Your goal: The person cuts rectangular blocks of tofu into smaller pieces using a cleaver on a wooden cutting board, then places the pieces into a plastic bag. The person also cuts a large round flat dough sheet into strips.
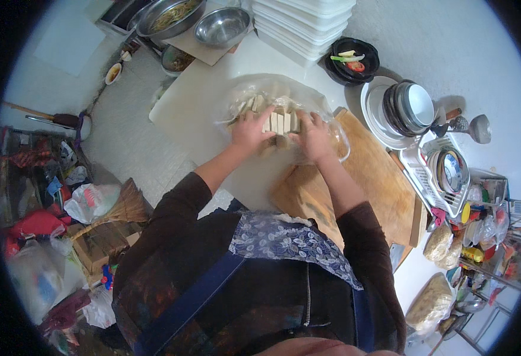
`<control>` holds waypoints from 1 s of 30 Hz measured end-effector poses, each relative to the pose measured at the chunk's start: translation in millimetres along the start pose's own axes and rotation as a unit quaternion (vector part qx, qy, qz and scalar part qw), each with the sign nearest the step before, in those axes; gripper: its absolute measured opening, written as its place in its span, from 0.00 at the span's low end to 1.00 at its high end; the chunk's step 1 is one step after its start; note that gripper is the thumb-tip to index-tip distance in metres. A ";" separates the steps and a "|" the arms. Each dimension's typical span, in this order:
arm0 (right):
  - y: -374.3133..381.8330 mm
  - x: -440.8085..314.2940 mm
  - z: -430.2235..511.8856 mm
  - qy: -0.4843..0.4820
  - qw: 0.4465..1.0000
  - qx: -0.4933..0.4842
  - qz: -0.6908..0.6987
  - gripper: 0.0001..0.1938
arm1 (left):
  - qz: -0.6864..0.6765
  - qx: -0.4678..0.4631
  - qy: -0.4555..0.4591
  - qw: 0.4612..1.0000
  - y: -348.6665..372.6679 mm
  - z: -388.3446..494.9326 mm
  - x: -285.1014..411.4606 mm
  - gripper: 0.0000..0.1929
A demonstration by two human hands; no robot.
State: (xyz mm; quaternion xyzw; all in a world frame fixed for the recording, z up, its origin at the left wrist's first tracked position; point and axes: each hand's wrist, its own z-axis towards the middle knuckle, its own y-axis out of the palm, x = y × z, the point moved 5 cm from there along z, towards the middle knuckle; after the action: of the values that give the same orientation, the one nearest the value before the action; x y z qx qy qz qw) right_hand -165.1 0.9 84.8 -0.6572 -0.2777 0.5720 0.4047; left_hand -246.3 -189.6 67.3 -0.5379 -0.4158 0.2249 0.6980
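A clear plastic bag lies spread on the white tabletop, with several pale, flat rectangular pieces of food standing in rows inside or on it. At the left end of the near row is my left hand, its thumb and fingers spread against the pieces. My right hand presses at the right end, fingers over the bag. Between both hands a row of pieces is bracketed. Whether either hand grips a piece is hard to tell.
Right of the bag lies a large wooden board. White trays are stacked at the back, beside black bowls. Metal bowls stand at the back left. Along the right wall are stacked pans and a white dish rack.
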 end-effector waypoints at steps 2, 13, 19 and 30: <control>-11.0 21.5 -8.3 0.019 0.996 0.088 -0.015 0.40 | 0.028 0.014 -0.013 0.999 6.5 1.0 -0.8 0.40; -32.4 86.2 -48.0 0.335 0.748 0.129 0.558 0.08 | 0.043 0.078 0.157 0.984 11.3 35.2 30.1 0.32; -178.0 11.0 -19.3 0.118 0.647 0.095 0.747 0.10 | -0.003 -0.037 0.023 0.999 15.0 67.7 12.5 0.31; -165.1 -12.8 -64.4 0.123 0.702 0.073 0.698 0.29 | -0.131 -0.121 0.037 0.983 -43.3 56.7 -103.6 0.41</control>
State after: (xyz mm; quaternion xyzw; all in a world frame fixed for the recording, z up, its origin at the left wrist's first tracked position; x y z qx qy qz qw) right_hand -88.5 62.1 233.0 -0.6957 0.3554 0.6233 -0.0331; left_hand -356.0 -250.4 77.2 -0.5672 -0.4811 0.0592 0.6658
